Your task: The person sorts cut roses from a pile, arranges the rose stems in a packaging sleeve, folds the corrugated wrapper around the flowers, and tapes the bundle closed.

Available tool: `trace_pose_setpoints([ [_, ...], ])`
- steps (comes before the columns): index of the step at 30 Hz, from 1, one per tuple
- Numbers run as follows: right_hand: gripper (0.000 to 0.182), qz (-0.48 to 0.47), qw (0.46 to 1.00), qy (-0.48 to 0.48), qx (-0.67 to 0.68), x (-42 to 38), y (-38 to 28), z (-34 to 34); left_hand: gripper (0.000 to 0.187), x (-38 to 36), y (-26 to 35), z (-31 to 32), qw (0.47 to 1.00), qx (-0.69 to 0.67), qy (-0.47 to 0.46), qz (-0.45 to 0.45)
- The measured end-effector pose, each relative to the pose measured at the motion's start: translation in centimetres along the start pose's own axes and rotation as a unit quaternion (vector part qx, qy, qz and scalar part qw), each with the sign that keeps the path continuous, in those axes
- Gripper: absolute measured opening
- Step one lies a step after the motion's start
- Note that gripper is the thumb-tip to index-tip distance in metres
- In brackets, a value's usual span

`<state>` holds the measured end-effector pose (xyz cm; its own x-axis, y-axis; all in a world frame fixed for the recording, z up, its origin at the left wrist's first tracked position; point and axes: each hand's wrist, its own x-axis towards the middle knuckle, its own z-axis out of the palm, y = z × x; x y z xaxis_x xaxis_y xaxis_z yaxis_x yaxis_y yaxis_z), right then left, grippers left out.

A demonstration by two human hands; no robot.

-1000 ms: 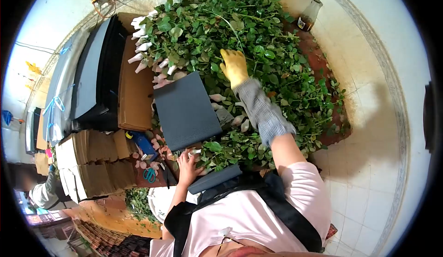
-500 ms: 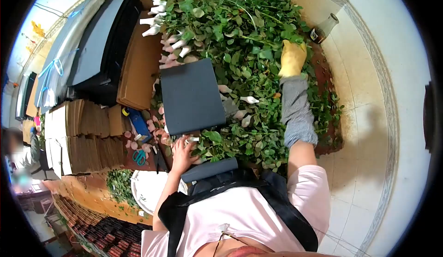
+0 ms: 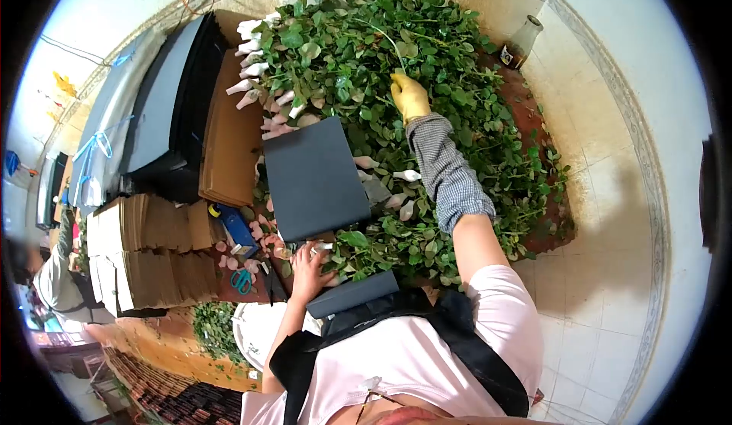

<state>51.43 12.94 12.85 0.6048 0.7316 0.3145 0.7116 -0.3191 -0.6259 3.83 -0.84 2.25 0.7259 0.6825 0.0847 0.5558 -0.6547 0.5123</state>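
Long green leafy stems with flower heads in white sleeves cover the table. My right hand, in a yellow glove with a grey checked sleeve, reaches over the leaves, its fingers curled around a stem in the upper middle. Bare, my left hand rests at the near edge, just below a dark flat board; its fingers are bent beside a white-sleeved head, and what they hold is too small to tell. A dark grey block lies close to my body.
Stacked cardboard and large dark sheets stand at the left. Near them are teal scissors, a blue tool and pink petals. A glass bottle stands at the back right. Another person is at the far left.
My right hand has moved left across the leaves, from their right side to the upper middle. My left hand has stayed near the board. The whole view has shifted slightly.
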Motion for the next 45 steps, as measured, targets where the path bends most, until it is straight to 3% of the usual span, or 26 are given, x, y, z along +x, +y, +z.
trace_pose_setpoints([
  [1,0.035,0.040,0.998,-0.039,0.003,0.0,-1.0,0.1,0.062,-0.1,-0.1,0.1,1.000,0.008,-0.008,-0.008],
  [2,0.032,0.011,0.999,-0.032,0.016,0.1,-2.1,0.5,0.062,-0.3,-0.3,0.2,1.000,0.017,-0.014,-0.018],
  [4,0.032,-0.102,0.994,0.040,-0.012,-0.1,-5.0,0.8,0.063,-0.1,0.1,-0.1,1.000,0.004,-0.013,-0.019],
  [8,0.032,-0.271,0.934,0.172,0.154,3.5,-8.7,1.4,0.062,0.1,0.8,-0.8,1.000,-0.004,-0.017,-0.018],
  [10,0.032,-0.292,0.937,0.162,0.100,7.6,-9.2,0.5,0.065,0.1,0.6,-0.8,0.999,-0.002,-0.027,-0.021],
  [13,0.031,-0.150,0.982,0.005,-0.114,13.9,-8.1,1.5,0.065,0.2,0.6,-0.9,0.999,0.009,-0.044,-0.030],
  [14,0.030,-0.089,0.968,-0.075,-0.223,15.3,-7.1,2.1,0.066,0.4,1.0,-1.0,0.998,-0.019,-0.038,-0.036],
  [15,0.022,-0.087,0.963,-0.081,-0.242,16.7,-5.3,3.9,0.066,0.4,1.0,-1.0,0.999,-0.016,-0.035,-0.033],
  [16,0.020,-0.085,0.919,-0.143,-0.358,16.4,-6.2,4.0,0.067,0.4,1.0,-0.9,0.999,-0.013,-0.032,-0.031],
  [20,0.020,-0.138,0.905,-0.017,-0.402,10.6,-7.5,4.6,0.068,0.3,0.8,-0.6,0.999,-0.008,-0.031,-0.041],
  [26,0.023,-0.212,0.933,0.146,-0.251,5.5,-2.1,5.6,0.071,0.4,1.0,-0.8,0.998,-0.018,-0.039,-0.047],
  [31,0.036,-0.196,0.973,0.060,-0.110,6.5,-2.7,2.8,0.067,0.4,0.9,-0.7,0.998,-0.015,-0.040,-0.047],
  [35,0.037,-0.138,0.977,0.007,-0.161,9.1,-6.6,0.2,0.066,0.5,1.1,-1.0,0.998,-0.012,-0.047,-0.046],
  [36,0.036,-0.184,0.965,0.085,-0.164,9.4,-8.0,-0.4,0.066,0.4,1.1,-1.0,0.998,-0.010,-0.042,-0.050],
  [39,0.030,-0.322,0.933,0.158,-0.001,12.1,-12.1,-0.8,0.064,0.3,0.8,-0.7,0.998,-0.003,-0.047,-0.045],
  [40,0.031,-0.345,0.927,0.139,0.053,13.7,-12.8,0.5,0.065,0.4,1.0,-0.9,0.997,-0.001,-0.052,-0.050],
  [42,0.028,-0.349,0.927,0.133,-0.006,16.3,-13.4,2.8,0.066,0.5,1.1,-1.0,0.998,-0.006,-0.050,-0.045],
  [44,0.028,-0.200,0.945,-0.048,-0.255,18.2,-12.5,5.9,0.066,0.4,0.8,-0.9,0.998,-0.003,-0.056,-0.042],
  [45,0.025,-0.146,0.944,-0.154,-0.252,17.6,-12.0,5.6,0.066,0.5,0.9,-1.0,0.997,-0.006,-0.054,-0.046],
])
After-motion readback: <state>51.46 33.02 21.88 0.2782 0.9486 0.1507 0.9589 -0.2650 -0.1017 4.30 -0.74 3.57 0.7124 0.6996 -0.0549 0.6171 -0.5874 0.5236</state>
